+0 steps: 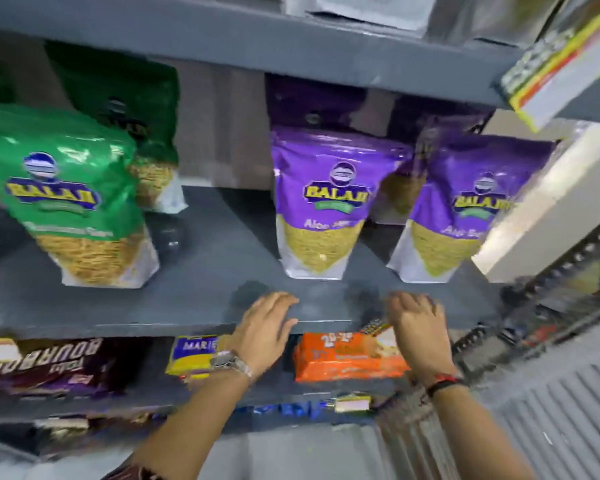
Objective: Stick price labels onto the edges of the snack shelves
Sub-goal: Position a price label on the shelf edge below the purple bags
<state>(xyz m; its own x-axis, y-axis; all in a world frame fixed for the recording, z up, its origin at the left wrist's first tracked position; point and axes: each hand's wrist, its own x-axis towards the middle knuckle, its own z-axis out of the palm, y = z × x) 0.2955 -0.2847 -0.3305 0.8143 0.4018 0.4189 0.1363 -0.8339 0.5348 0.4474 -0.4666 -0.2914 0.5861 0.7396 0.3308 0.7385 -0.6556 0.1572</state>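
A grey snack shelf runs across the middle, with its front edge [153,325] facing me. My left hand [267,329] lies flat over that edge, fingers apart and holding nothing. My right hand [418,327] is further right on the same edge with its fingers curled down. A small price label [374,328] with dark print and a white part shows at that hand's thumb, against the shelf edge. The picture is blurred, so the exact grip is unclear. On the shelf behind the hands stand two purple snack bags [321,209] and a green one [80,202].
Below the hands lie an orange biscuit pack [343,362], a yellow-blue pack [191,355] and dark brown packs [42,365]. The lower shelf edge bears a small label [352,404]. A yellow-and-red label [551,64] hangs on the upper shelf edge at top right. A slotted upright [568,258] is on the right.
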